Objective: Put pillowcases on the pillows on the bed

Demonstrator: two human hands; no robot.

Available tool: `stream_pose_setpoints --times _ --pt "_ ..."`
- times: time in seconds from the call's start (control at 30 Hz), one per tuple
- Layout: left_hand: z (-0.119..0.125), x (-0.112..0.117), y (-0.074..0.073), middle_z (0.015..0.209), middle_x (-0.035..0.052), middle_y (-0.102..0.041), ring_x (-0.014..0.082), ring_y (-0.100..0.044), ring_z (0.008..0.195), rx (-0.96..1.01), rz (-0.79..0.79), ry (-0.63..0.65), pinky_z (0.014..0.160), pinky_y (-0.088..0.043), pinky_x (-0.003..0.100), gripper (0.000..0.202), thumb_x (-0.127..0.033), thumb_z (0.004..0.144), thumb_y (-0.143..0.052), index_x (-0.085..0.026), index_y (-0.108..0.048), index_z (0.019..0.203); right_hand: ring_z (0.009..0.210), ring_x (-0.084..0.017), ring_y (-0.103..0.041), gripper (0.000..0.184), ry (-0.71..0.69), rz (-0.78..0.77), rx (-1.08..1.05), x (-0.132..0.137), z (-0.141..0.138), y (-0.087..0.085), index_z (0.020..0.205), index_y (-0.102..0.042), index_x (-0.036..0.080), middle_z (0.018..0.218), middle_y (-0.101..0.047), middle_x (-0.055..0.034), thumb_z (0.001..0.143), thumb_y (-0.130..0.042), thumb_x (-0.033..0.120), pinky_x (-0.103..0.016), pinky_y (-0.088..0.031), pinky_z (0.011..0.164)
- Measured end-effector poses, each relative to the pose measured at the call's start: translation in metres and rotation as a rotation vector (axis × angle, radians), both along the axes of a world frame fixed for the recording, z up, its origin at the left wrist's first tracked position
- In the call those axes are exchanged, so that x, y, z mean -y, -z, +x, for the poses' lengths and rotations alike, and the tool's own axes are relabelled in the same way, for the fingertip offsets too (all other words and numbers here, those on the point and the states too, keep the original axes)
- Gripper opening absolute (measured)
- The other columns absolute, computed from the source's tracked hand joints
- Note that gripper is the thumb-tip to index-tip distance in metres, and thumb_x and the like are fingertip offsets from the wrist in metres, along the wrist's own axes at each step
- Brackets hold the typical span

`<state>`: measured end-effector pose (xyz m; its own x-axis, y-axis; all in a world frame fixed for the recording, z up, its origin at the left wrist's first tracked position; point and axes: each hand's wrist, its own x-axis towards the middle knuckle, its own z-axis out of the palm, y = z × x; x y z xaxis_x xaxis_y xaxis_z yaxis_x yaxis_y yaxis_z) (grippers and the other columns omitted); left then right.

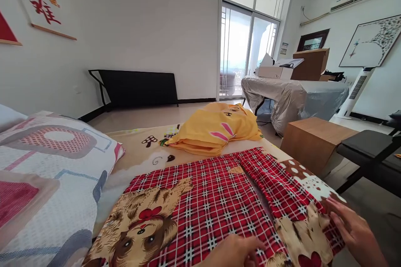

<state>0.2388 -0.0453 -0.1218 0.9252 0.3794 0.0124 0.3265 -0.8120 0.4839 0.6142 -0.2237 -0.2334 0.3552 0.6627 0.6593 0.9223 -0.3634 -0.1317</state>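
A red plaid cloth [203, 204] printed with a brown dog lies spread flat on the bed in front of me, with a folded strip along its right side. My left hand [233, 252] rests on the cloth's near edge at the bottom, fingers curled and pointing right. My right hand [352, 227] lies flat on the cloth's right end, fingers stretched out toward the left. Neither hand holds anything lifted.
A folded yellow cloth [216, 127] lies farther back on the bed. A patterned pillow [46, 175] lies at left. A brown cardboard box [313, 139] and a black bench [372, 154] stand right of the bed. A covered table [291, 96] with boxes stands beyond.
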Motion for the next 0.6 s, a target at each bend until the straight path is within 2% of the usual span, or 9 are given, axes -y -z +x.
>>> stream_pose_setpoints --times 0.03,0.1,0.17,0.23,0.3,0.37,0.43,0.5,0.6 --pt "0.022 0.001 -0.004 0.09 0.0023 -0.071 0.0161 -0.066 0.079 -0.006 -0.059 0.063 0.069 -0.051 0.025 0.036 -0.024 0.084 -0.042 -0.028 -0.061 0.115 0.114 -0.025 -0.057 0.049 -0.011 0.0 0.011 -0.007 -0.004 -0.007 0.127 -0.055 0.022 0.128 -0.058 -0.0067 0.091 -0.035 0.049 -0.039 -0.048 0.09" --pt "0.066 0.003 -0.007 0.104 0.0111 -0.068 0.0237 -0.064 0.092 0.006 -0.007 0.065 0.081 -0.049 0.036 0.039 -0.023 0.085 -0.041 -0.022 -0.056 0.121 0.122 -0.025 -0.05 0.053 -0.072 -0.086 0.028 -0.02 -0.011 -0.014 0.138 -0.044 0.022 0.137 -0.05 -0.0061 0.092 -0.035 0.048 -0.039 -0.045 0.094" --pt "0.104 0.003 -0.001 0.11 0.0192 -0.064 0.0314 -0.06 0.101 -0.054 0.09 0.013 0.089 -0.043 0.046 0.043 -0.025 0.082 -0.047 -0.014 -0.053 0.123 0.126 -0.024 -0.047 0.054 -0.12 -0.212 0.045 -0.029 -0.016 -0.01 0.142 -0.038 0.028 0.141 -0.046 -0.0028 0.092 -0.038 0.048 -0.038 -0.044 0.095" --pt "0.128 0.002 0.01 0.106 0.0223 -0.063 0.0335 -0.06 0.099 -0.104 0.104 -0.078 0.086 -0.043 0.047 0.042 -0.025 0.083 -0.045 -0.01 -0.052 0.122 0.128 -0.025 -0.045 0.051 -0.133 -0.277 0.071 -0.031 -0.017 0.0 0.141 -0.039 0.033 0.142 -0.043 -0.0001 0.092 -0.039 0.049 -0.039 -0.043 0.096" --pt "0.138 -0.002 0.019 0.101 0.0213 -0.065 0.0318 -0.062 0.094 -0.114 0.062 -0.147 0.08 -0.046 0.043 0.04 -0.022 0.085 -0.039 -0.01 -0.052 0.121 0.131 -0.026 -0.041 0.05 -0.132 -0.291 0.088 -0.028 -0.017 0.007 0.14 -0.04 0.035 0.144 -0.04 0.0007 0.092 -0.04 0.048 -0.04 -0.041 0.097" --pt "0.137 -0.006 0.025 0.098 0.0183 -0.066 0.0291 -0.062 0.089 -0.105 0.032 -0.16 0.077 -0.046 0.04 0.042 -0.015 0.083 -0.037 -0.011 -0.05 0.122 0.131 -0.026 -0.041 0.048 -0.139 -0.305 0.082 -0.026 -0.015 0.004 0.138 -0.043 0.035 0.142 -0.043 0.0012 0.092 -0.04 0.048 -0.04 -0.04 0.098" --pt "0.133 -0.008 0.025 0.095 0.0152 -0.066 0.0271 -0.062 0.086 -0.104 0.009 -0.163 0.076 -0.045 0.037 0.047 -0.008 0.08 -0.037 -0.014 -0.048 0.125 0.126 -0.026 -0.047 0.044 -0.116 -0.303 0.057 -0.032 -0.014 -0.011 0.132 -0.052 0.033 0.133 -0.054 0.0001 0.092 -0.039 0.049 -0.042 -0.038 0.099" --pt "0.131 -0.007 0.024 0.092 0.0145 -0.067 0.027 -0.062 0.085 -0.116 -0.001 -0.181 0.076 -0.045 0.037 0.049 -0.005 0.077 -0.038 -0.014 -0.049 0.124 0.12 -0.026 -0.052 0.047 -0.086 -0.285 0.021 -0.05 -0.013 -0.034 0.129 -0.055 0.029 0.126 -0.06 -0.0032 0.093 -0.034 0.051 -0.044 -0.037 0.101" --pt "0.132 -0.002 0.023 0.093 0.0177 -0.067 0.0301 -0.062 0.091 -0.137 0.013 -0.215 0.085 -0.042 0.043 0.051 -0.007 0.076 -0.042 -0.01 -0.048 0.126 0.128 -0.024 -0.044 0.058 -0.183 -0.362 -0.062 -0.096 -0.014 -0.064 0.138 -0.045 0.02 0.139 -0.048 -0.0071 0.095 -0.025 0.054 -0.041 -0.033 0.106"
